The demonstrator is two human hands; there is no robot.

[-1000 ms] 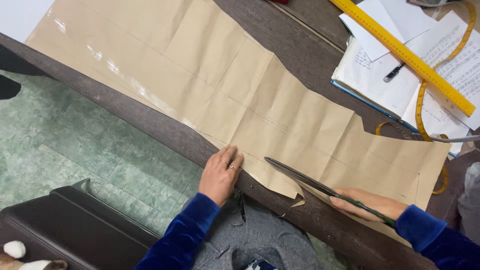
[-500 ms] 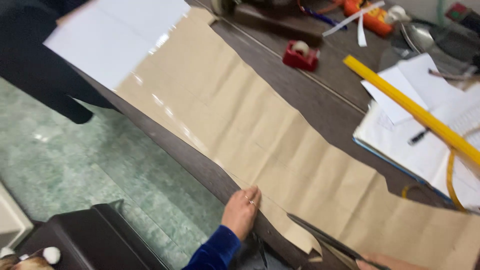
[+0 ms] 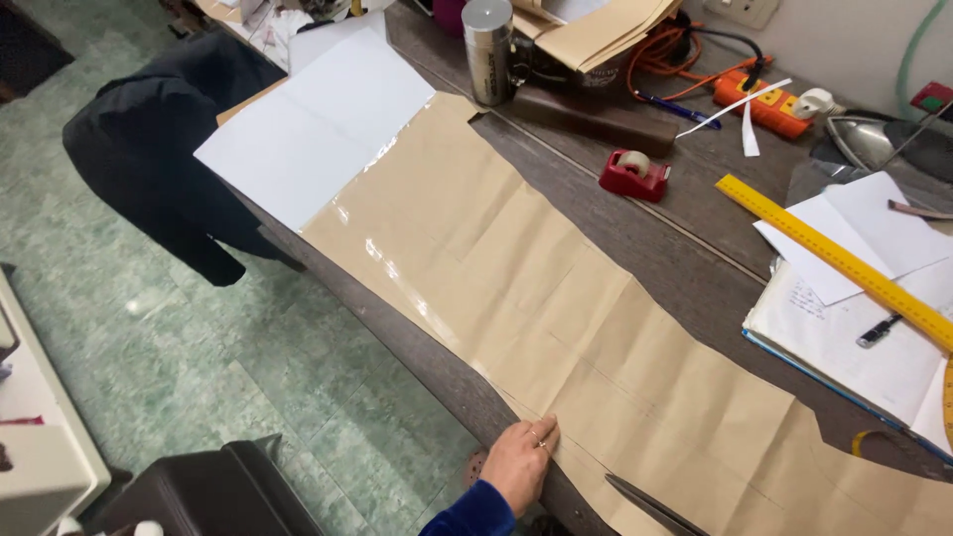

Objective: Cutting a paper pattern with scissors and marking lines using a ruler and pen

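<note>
A long strip of brown paper (image 3: 596, 328) lies flat on the dark wooden tabletop (image 3: 685, 228). It runs from the upper middle of the frame down to the lower right corner. The left hand (image 3: 521, 462) is at the bottom middle of the frame. It lies flat with its fingers together, pressing on the near edge of the brown paper. It is not gripping anything. A ring shows on one finger. The sleeve is blue.

Just to the right of that hand, at the bottom edge, the dark blades of a pair of scissors (image 3: 655, 508) poke into the frame over the paper. The right hand is out of the picture.

A white sheet (image 3: 318, 134) lies at the upper left end of the brown paper, touching it. A shiny metal flask (image 3: 488, 50) stands upright at the top middle, and what is inside it cannot be seen. A red tape holder (image 3: 633, 175) with a roll of tape in it sits near the far side of the paper. A yellow ruler (image 3: 844, 260) lies across white papers on the right.
</note>
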